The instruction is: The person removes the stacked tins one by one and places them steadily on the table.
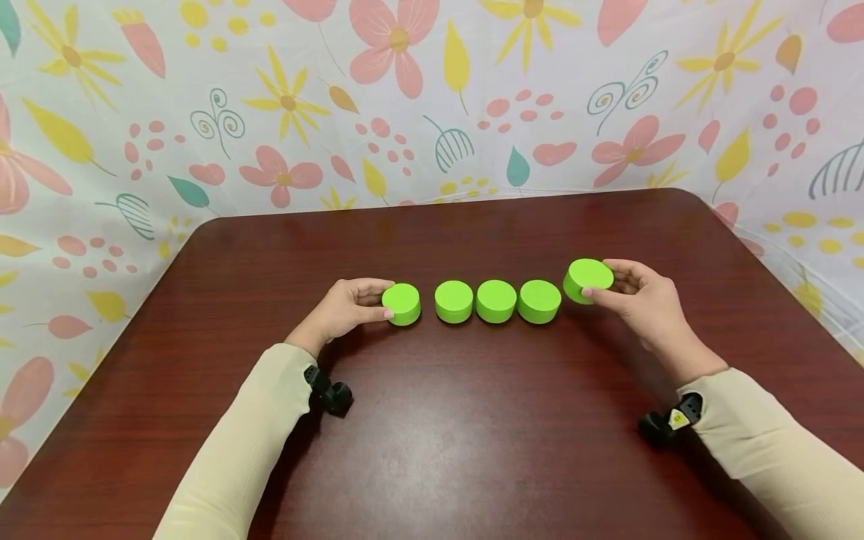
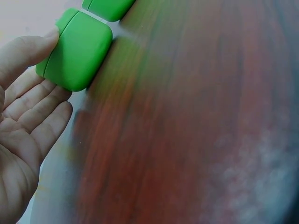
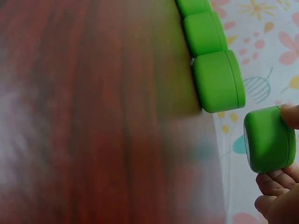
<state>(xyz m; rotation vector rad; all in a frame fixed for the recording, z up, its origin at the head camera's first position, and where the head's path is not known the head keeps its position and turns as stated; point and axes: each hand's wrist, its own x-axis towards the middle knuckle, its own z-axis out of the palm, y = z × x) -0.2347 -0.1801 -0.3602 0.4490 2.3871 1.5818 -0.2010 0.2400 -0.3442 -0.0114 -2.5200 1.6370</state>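
Observation:
Five bright green round discs line up across the dark red-brown table [image 1: 472, 435]. My left hand [image 1: 389, 301] grips the leftmost disc [image 1: 403, 304] between thumb and fingers as it sits flat on the table. The left wrist view shows that disc [image 2: 77, 49] against my left hand's fingertips [image 2: 46, 44]. The three middle discs [image 1: 496, 301] stand side by side, close together. My right hand [image 1: 598, 280] pinches the rightmost disc [image 1: 584, 273], which is tilted and lifted a little off the table. In the right wrist view that disc [image 3: 268, 139] hangs apart from the nearest row disc [image 3: 218, 80].
A floral cloth backdrop [image 1: 432, 97] wraps around the table's far and side edges. Small black wrist cameras [image 1: 328, 391] [image 1: 668, 424] sit on both cream sleeves. Bare tabletop lies between my arms and beyond the discs.

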